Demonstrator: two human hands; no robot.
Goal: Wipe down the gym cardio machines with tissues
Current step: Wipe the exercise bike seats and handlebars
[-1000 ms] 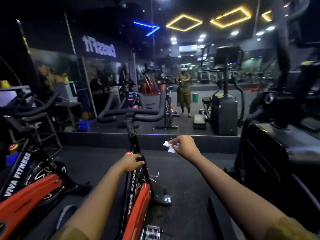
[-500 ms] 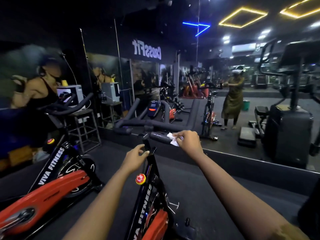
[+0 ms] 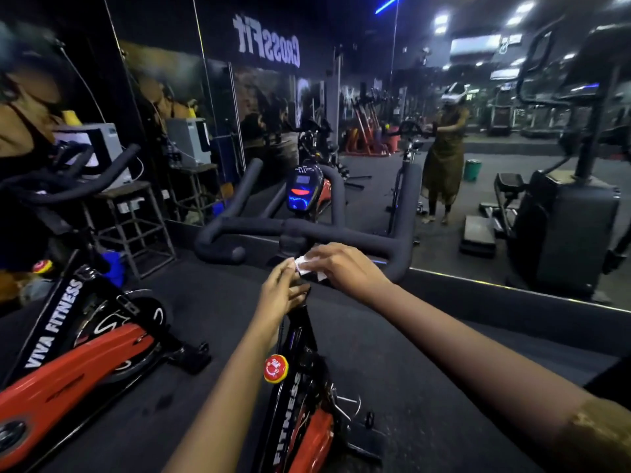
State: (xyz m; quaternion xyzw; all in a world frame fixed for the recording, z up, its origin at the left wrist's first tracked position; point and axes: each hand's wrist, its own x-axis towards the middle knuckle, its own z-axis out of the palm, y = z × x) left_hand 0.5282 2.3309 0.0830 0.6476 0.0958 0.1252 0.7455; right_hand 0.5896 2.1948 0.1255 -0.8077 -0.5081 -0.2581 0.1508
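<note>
The right hand point(image 3: 345, 268) is pinching the white tissue point(image 3: 307, 267) and is now bringing it down onto the middle of the bike's point(image 3: 290, 404) handlebar point(image 3: 252, 228). The left hand point(image 3: 280, 295) is coming up from the frame, fingers nearly straight, touching the tissue's edge. Wiping this bike is probably just starting.

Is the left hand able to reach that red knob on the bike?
Probably yes. The red knob sits just below the left hand on the bike frame, and nothing lies between them.
</note>
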